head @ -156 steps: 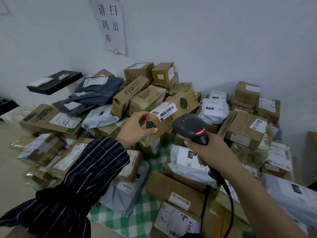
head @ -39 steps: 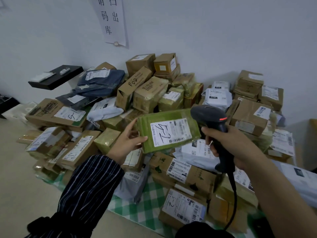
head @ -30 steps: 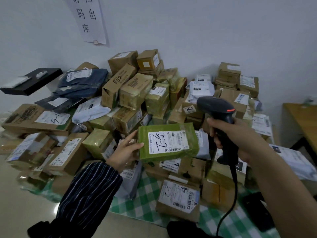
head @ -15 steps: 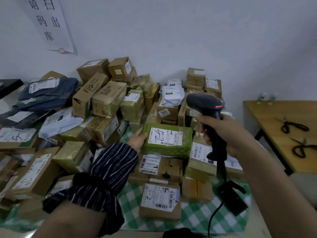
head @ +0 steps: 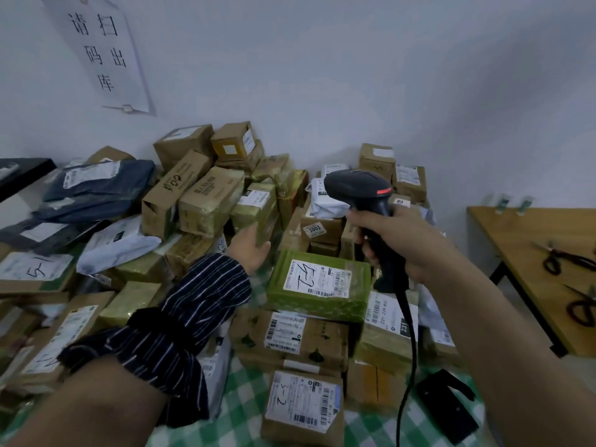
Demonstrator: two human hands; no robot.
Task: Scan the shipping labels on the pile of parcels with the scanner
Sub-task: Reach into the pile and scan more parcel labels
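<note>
A pile of parcels lies on a green checked cloth against the wall, with cardboard boxes, tape-wrapped boxes and grey and white mailer bags. A green parcel with a white label marked "5-2" lies flat on the front of the pile, and no hand holds it. My left hand reaches just left of and above it, fingers extended against the lower front of a yellowish tape-wrapped box. My right hand grips the handle of the black scanner, whose head points left over the pile above the green parcel.
The scanner's cable hangs down past a black stand on the cloth. A wooden table at the right carries two pairs of scissors. A paper sign hangs on the wall. A black shelf juts in at the left.
My left hand has laid the green parcel on the front of the pile, let go of it and moved up-left to the tape-wrapped box. The scanner stays in my right hand.
</note>
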